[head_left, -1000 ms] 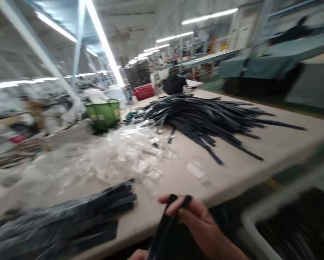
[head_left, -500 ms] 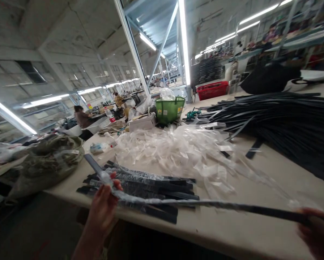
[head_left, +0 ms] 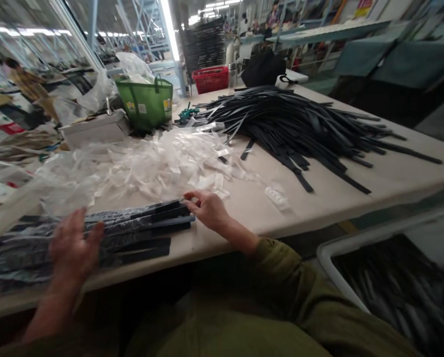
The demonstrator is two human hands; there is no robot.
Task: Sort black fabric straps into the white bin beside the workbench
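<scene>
A row of dark flat strips (head_left: 170,227) lies along the table's near edge, their middles covered in crinkled clear plastic. Over this row my left hand (head_left: 75,243) rests flat with its fingers stretched, slightly smeared by motion. At the right end of the row, my right hand (head_left: 209,210) pinches the tip of one dark strip between thumb and fingers. Behind both hands spreads a loose heap of thin clear plastic sleeves (head_left: 140,166). A large bundle of bare black strips (head_left: 296,119) fans out further right.
Behind the heap stand a green bag (head_left: 145,106), a white box (head_left: 95,130) and a red basket (head_left: 210,79). A tub (head_left: 324,255) holding dark pieces sits below the table (head_left: 318,213) at right. One person (head_left: 25,82) is in the far left background.
The view has swung right. The plastic-covered strip stretched between my hands is now down on the row. My left hand has let go and flattened; my right has come in to the row's end.
</scene>
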